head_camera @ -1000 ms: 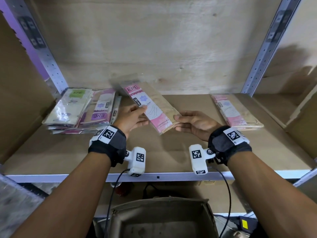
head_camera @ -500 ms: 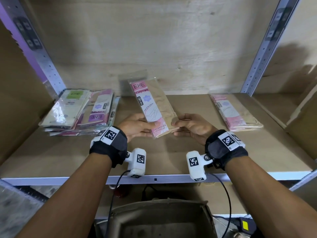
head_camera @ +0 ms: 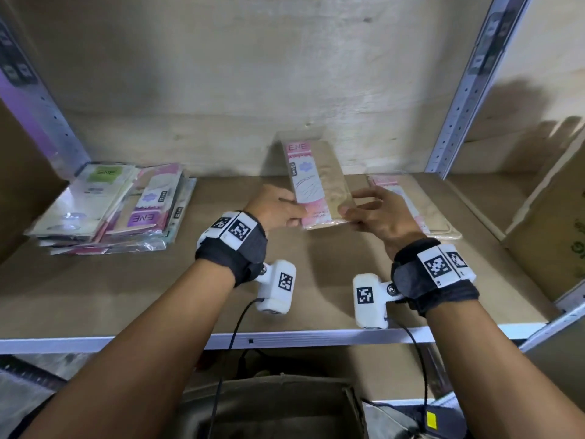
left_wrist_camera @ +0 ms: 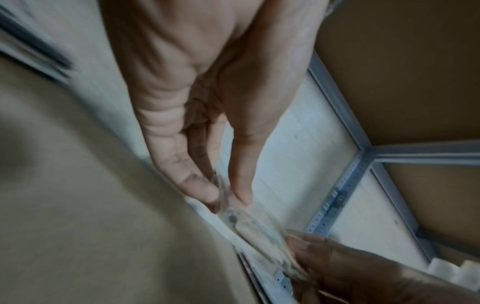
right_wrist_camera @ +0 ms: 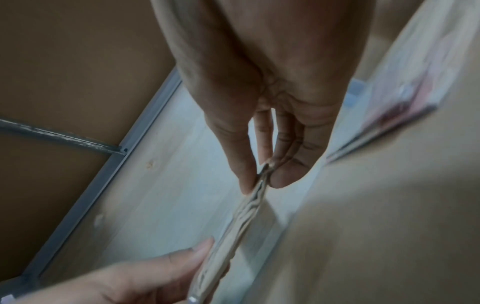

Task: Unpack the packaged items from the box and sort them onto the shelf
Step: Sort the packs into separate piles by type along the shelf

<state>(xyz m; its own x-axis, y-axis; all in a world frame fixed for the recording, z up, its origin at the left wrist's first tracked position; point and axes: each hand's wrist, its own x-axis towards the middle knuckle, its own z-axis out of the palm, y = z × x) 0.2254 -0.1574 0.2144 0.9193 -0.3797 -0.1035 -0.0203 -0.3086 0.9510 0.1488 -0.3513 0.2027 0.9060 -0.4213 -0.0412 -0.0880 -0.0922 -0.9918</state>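
I hold a flat pink and tan packet (head_camera: 316, 182) in clear wrap above the middle of the wooden shelf (head_camera: 126, 296). My left hand (head_camera: 278, 210) pinches its lower left edge, thumb against fingers, and my right hand (head_camera: 376, 217) pinches its lower right edge. In the left wrist view the left hand (left_wrist_camera: 228, 195) pinches the packet's crinkled wrap (left_wrist_camera: 259, 230). In the right wrist view the right hand (right_wrist_camera: 262, 181) pinches the thin packet (right_wrist_camera: 233, 236) edge-on. A similar pink packet (head_camera: 427, 210) lies flat on the shelf at the right, partly behind my right hand.
A messy pile of packets (head_camera: 110, 207) with green and purple labels lies on the shelf at the left. A cardboard box (head_camera: 275, 407) stands open below the shelf front. Another carton (head_camera: 557, 236) stands at the right. Metal uprights (head_camera: 462, 90) frame the bay.
The packet has turned from slanting to nearly upright and moved right with both hands, toward the pink packet lying at the right.
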